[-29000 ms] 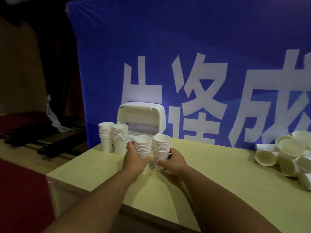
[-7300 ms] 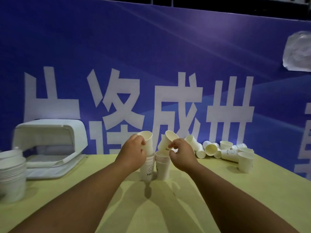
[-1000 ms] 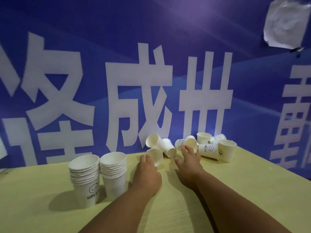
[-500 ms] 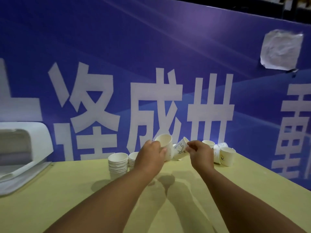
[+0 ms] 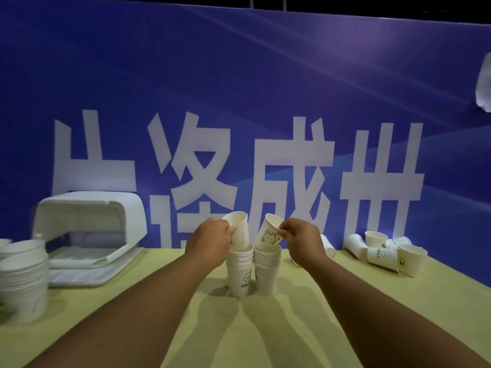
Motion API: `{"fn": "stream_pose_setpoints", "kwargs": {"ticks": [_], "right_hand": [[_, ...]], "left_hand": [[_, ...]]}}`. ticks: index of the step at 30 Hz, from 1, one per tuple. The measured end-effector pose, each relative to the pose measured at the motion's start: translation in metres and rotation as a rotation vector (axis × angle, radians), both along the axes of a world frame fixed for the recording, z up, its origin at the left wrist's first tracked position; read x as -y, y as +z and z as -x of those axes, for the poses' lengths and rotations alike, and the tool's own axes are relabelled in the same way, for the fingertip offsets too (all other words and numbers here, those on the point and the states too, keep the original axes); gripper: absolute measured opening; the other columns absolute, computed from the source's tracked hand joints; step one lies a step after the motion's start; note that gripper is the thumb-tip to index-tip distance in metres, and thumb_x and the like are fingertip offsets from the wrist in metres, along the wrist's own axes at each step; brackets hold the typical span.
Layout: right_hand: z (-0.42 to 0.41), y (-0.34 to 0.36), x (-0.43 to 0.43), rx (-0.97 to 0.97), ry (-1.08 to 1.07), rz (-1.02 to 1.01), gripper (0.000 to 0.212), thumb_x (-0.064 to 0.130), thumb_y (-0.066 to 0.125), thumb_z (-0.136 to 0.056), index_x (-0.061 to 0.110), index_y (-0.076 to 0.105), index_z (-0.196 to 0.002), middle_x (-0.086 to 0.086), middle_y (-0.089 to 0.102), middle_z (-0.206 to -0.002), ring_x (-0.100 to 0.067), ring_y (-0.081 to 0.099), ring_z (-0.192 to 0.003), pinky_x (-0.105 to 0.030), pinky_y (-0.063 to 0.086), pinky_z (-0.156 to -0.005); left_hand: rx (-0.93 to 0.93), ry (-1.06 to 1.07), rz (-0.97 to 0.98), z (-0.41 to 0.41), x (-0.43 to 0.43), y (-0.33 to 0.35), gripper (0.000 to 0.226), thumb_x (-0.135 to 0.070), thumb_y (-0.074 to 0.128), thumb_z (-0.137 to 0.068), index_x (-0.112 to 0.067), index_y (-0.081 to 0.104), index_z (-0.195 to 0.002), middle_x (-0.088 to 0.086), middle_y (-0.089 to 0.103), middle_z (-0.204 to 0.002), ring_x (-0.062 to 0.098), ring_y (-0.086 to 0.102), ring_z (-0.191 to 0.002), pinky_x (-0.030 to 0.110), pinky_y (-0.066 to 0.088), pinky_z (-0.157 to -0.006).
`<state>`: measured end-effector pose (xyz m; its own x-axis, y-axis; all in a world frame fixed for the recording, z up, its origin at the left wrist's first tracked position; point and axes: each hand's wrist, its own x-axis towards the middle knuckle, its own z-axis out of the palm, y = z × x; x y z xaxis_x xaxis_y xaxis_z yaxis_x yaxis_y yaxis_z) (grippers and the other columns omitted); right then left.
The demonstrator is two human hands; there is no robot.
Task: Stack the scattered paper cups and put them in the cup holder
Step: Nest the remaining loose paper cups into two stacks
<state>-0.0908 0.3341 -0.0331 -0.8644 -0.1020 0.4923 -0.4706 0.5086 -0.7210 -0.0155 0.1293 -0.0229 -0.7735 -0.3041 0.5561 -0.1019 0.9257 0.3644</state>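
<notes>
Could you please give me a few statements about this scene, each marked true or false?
1. The left hand holds one cup and the right hand holds the bunny cup. True.
2. The two middle stacks stand upright, side by side. True.
3. The cup holder stands to the right of those stacks. False: it stands to their left.
4. The bunny cup is held upside down. False: its mouth points up and it is tilted.
5. Loose cups lie and stand at the right of the table. True.
</notes>
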Motion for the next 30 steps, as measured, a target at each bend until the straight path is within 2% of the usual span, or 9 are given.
{"fn": "stream_pose_setpoints", "kwargs": {"ticks": [4,7,10,14,17,21,24,26,30], "right_hand": [[0.002,-0.006,0.005,0.018,0.004,-0.129,0.009,0.019,0.070,-0.093,0.027,0.070,-0.098,0.004,0.068,-0.105,-0.018,0.064,-0.095,-0.030,0.052,-0.082],[0.004,-0.005,0.002,0.006,-0.019,-0.124,0.012,0.020,0.072,-0.092,0.022,0.071,-0.104,0.003,0.066,-0.108,-0.017,0.064,-0.094,-0.030,0.055,-0.083],[0.006,-0.005,0.000,-0.017,-0.044,-0.125,0.013,0.021,0.071,-0.093,0.021,0.071,-0.105,0.003,0.065,-0.107,-0.017,0.064,-0.094,-0.028,0.055,-0.079],[0.008,-0.008,0.001,-0.038,-0.032,-0.101,0.013,0.023,0.068,-0.095,0.022,0.068,-0.108,-0.001,0.065,-0.117,-0.017,0.062,-0.099,-0.027,0.055,-0.078],[0.009,-0.016,0.005,-0.004,0.023,-0.135,0.037,0.044,0.063,-0.095,0.029,0.060,-0.129,0.003,0.055,-0.140,-0.019,0.057,-0.118,-0.038,0.053,-0.096],[0.009,-0.032,0.012,0.172,0.056,-0.190,0.061,0.059,0.049,-0.098,0.025,0.045,-0.148,-0.002,0.051,-0.149,-0.025,0.053,-0.129,-0.038,0.046,-0.099],[0.010,-0.043,0.016,0.189,0.041,-0.177,0.060,0.055,0.050,-0.099,0.024,0.043,-0.150,-0.003,0.054,-0.147,-0.024,0.054,-0.128,-0.031,0.045,-0.094],[0.010,-0.046,0.018,0.229,0.058,-0.120,0.060,0.054,0.052,-0.098,0.025,0.042,-0.149,-0.004,0.054,-0.146,-0.026,0.056,-0.124,-0.037,0.054,-0.094],[0.004,-0.046,0.022,0.363,0.150,-0.042,0.068,0.058,0.062,-0.091,0.031,0.033,-0.147,-0.001,0.051,-0.136,-0.024,0.053,-0.113,-0.034,0.059,-0.069]], "left_hand": [[0.043,-0.034,0.004,0.002,0.001,-0.012,0.031,-0.044,0.043,-0.106,-0.022,0.065,-0.107,-0.004,0.059,-0.097,0.015,0.059,-0.086,0.037,0.058,-0.079],[0.034,-0.062,-0.017,0.005,-0.002,-0.017,0.031,-0.051,0.041,-0.104,-0.025,0.055,-0.116,-0.006,0.062,-0.109,0.013,0.060,-0.091,0.033,0.056,-0.079],[0.076,-0.058,-0.096,0.011,-0.003,-0.023,0.052,-0.065,0.040,-0.098,-0.027,0.043,-0.135,-0.004,0.057,-0.134,0.020,0.061,-0.110,0.033,0.051,-0.080],[0.170,-0.065,-0.210,0.020,-0.004,-0.035,0.080,-0.075,0.040,-0.091,-0.026,0.031,-0.153,0.000,0.041,-0.157,0.027,0.048,-0.136,0.042,0.047,-0.098],[0.246,-0.111,-0.313,0.027,-0.002,-0.044,0.086,-0.077,0.058,-0.080,-0.027,0.040,-0.147,-0.002,0.050,-0.148,0.024,0.054,-0.127,0.038,0.051,-0.095],[0.266,-0.147,-0.302,0.027,-0.002,-0.055,0.087,-0.067,0.071,-0.073,-0.029,0.040,-0.146,-0.005,0.059,-0.136,0.020,0.059,-0.117,0.040,0.054,-0.093],[0.250,-0.162,-0.335,0.030,-0.003,-0.064,0.083,-0.054,0.079,-0.073,-0.032,0.038,-0.141,-0.006,0.062,-0.127,0.019,0.061,-0.109,0.039,0.055,-0.089],[0.251,-0.182,-0.401,0.030,-0.005,-0.067,0.084,-0.044,0.083,-0.075,-0.032,0.034,-0.142,-0.004,0.061,-0.124,0.020,0.060,-0.107,0.034,0.052,-0.085],[0.206,-0.178,-0.485,0.029,-0.008,-0.072,0.084,-0.035,0.084,-0.078,-0.029,0.030,-0.142,-0.001,0.060,-0.121,0.021,0.059,-0.105,0.032,0.047,-0.081]]}}
